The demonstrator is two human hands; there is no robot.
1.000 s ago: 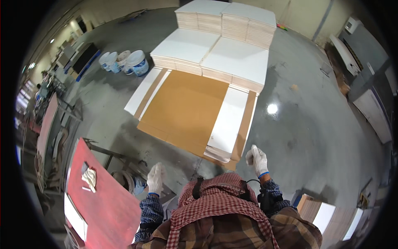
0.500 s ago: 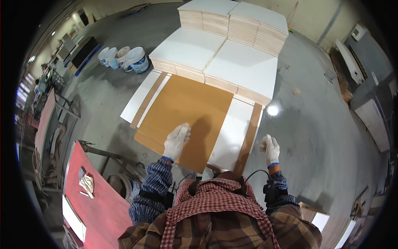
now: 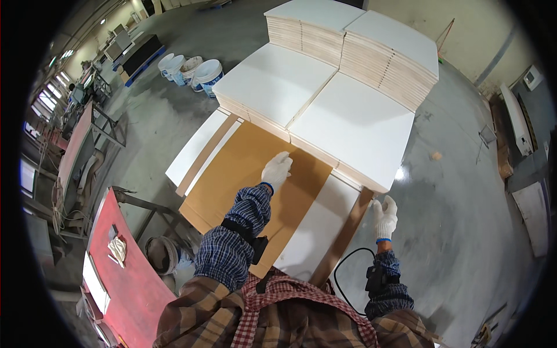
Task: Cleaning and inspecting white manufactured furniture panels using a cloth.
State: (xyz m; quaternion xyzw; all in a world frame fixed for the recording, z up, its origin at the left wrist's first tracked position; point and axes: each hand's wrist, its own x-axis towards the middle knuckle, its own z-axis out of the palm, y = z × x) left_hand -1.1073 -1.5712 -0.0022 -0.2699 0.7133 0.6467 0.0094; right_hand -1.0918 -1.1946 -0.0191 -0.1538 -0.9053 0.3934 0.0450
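Note:
My left hand (image 3: 277, 169), in a white knit glove, is over a brown cardboard sheet (image 3: 232, 180); whether it touches the sheet I cannot tell. Its fingers are curled together with nothing visible in them. The sheet lies across white panels (image 3: 316, 223) with brown strips (image 3: 348, 232) along their sides. Just off the right side of this stack is my right hand (image 3: 384, 217), gloved too. Its thumb stands apart from half-bent fingers, and it holds nothing.
Stacked white boards (image 3: 354, 116) rise in steps beyond the cardboard. Several buckets (image 3: 208, 75) stand on the floor at far left. Nearer, a red-topped table (image 3: 136, 272) bears a crumpled glove (image 3: 118, 250). A cable (image 3: 339, 272) loops by my right forearm.
My left hand has moved forward and right over the cardboard. My right hand has come up beside the stack's right edge, its thumb now apart from the fingers. The view has shifted.

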